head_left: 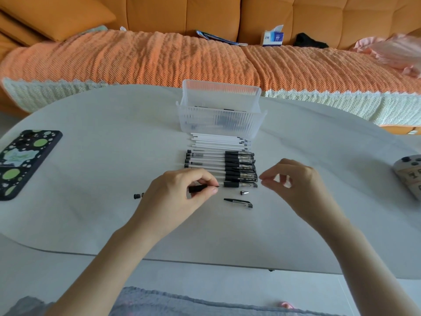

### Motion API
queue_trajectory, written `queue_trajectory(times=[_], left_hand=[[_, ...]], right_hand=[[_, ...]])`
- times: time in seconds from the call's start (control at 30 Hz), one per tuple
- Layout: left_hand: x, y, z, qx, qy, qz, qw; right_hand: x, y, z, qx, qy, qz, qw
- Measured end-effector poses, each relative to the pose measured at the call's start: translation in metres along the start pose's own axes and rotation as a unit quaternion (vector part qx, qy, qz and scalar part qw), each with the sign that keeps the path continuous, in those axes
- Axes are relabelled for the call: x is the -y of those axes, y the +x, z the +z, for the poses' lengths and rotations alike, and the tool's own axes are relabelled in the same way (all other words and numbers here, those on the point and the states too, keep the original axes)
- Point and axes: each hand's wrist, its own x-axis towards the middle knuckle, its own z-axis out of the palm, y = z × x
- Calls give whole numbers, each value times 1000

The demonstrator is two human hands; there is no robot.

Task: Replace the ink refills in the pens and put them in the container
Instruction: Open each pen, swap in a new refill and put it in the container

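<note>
Our left hand (180, 192) pinches the pen (198, 188) between thumb and fingertips, while our right hand (293, 181) curls nearby, whether holding anything we cannot tell.

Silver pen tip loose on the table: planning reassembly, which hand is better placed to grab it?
Right: the right hand is nearer the small silver pen tip and looks empty; the left hand pinches a black pen part.

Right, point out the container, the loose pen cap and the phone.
container (218, 124): head view, on its ribbed front wall.
loose pen cap (241, 203): head view, on its clear middle section.
phone (25, 160): head view, on its patterned back.
</note>
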Motion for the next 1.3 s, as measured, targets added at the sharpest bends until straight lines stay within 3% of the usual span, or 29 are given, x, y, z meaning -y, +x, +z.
queue_trajectory(times=[0.1,0.2,0.83,1.07,1.3], left_hand=[[0,0,0,1,-5,1,1000],[0,1,0,2,-19,2,1000],[1,0,0,19,-47,6,999],[0,0,1,36,-47,13,998],[2,0,2,40,-40,22,998]], right_hand=[[11,-3,10,56,27,-49,997],[13,-4,22,80,-12,-70,994],[11,-5,21,79,-48,-83,992],[37,-8,11,70,149,-24,986],[46,-8,16,76,158,-48,983]])
